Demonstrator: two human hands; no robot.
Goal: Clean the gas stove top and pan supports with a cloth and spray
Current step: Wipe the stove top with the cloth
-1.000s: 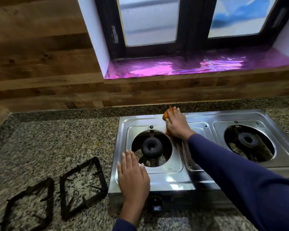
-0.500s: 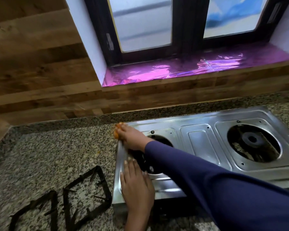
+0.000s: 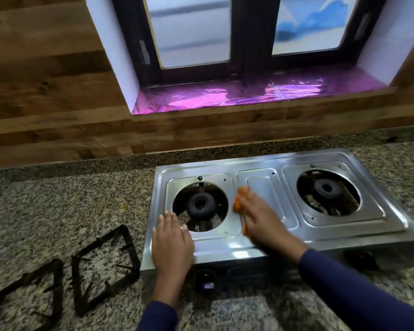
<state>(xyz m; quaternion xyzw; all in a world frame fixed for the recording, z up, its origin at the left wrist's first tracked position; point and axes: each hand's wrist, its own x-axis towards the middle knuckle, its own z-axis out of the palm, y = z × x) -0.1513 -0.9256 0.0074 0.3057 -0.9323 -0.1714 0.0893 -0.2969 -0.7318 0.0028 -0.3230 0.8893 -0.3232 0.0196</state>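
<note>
The orange cloth [image 3: 236,207] is on the stove top [image 3: 225,249] mid-frame, on the steel between the left burner [image 3: 199,206] and the flat centre panel. I've got the right hand [image 3: 261,223] pressing down on it, though it's so blurred I can't tell whether the fingers curl round it or just lie flat. The left hand [image 3: 172,240] rests flat on the stove's front left corner, fingers straight and holding nothing, and both pan supports [image 3: 130,249] lie side by side on the granite counter [image 3: 69,211] at lower left.
</note>
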